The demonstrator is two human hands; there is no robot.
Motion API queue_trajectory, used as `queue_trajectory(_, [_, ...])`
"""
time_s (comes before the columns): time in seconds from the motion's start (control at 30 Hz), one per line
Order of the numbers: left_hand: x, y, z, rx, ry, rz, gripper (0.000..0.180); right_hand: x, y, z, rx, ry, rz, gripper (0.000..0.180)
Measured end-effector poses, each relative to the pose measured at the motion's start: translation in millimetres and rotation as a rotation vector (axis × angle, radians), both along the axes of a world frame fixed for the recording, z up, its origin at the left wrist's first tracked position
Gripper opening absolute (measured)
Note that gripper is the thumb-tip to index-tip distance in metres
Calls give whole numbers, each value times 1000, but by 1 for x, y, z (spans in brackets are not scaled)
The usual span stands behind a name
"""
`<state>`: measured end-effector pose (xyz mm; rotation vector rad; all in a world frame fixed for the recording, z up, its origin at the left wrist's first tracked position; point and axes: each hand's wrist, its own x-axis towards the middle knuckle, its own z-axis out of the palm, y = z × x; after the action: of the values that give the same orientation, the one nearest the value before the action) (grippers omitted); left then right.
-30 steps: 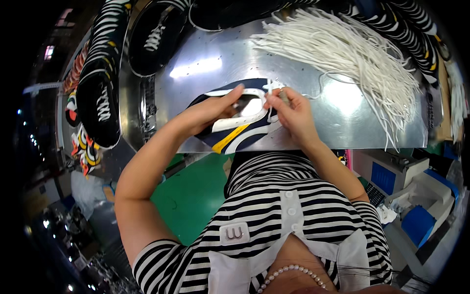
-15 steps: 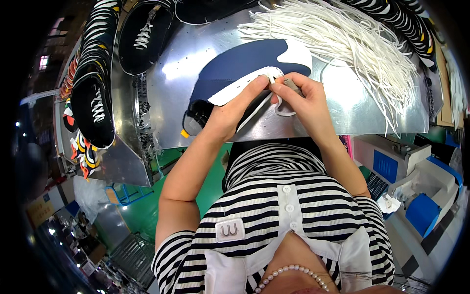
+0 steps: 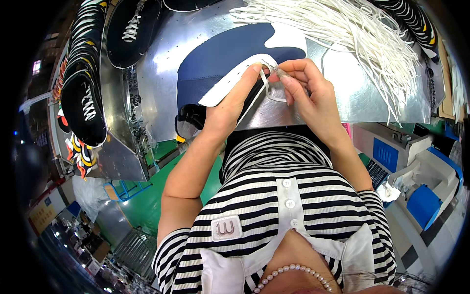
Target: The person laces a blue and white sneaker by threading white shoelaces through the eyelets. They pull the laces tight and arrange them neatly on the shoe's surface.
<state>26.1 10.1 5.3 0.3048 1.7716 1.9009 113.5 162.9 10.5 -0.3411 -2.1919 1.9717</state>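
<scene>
A navy and white shoe upper (image 3: 215, 54) lies folded on the metal table. My left hand (image 3: 227, 108) grips its white edge strip, which has a row of small holes, with the thumb on top. By the strip's rounded end, my right hand (image 3: 311, 95) is closed in a pinch on a white shoelace (image 3: 267, 88). The lace hangs in a loop between my hands. Something greyish shows at my right fingertips; I cannot tell whether it is the lace's tip or a finger wrap. Where the lace meets the holes is partly hidden by my fingers.
A large heap of white laces (image 3: 338, 39) covers the table's (image 3: 342, 90) far right. Black laced uppers (image 3: 132, 34) and a stacked row of them (image 3: 84, 59) stand at the left. A grey and blue machine (image 3: 416, 181) is at the right, below table level.
The upper and both hands appear higher in view, and the upper slightly further left. My right fingertips have drawn a little away from the strip's end, and the lace loop there shows more openly.
</scene>
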Motion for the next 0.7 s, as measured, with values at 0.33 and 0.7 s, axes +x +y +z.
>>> queue_trajectory(0.33, [-5,2,-6,-85,127,-6,17,-4,8,-5,44,15,5,15])
queue_trajectory(0.7, [-1,6,6,-443,1106,-107,17,-44,11,1,636,-87,141,19])
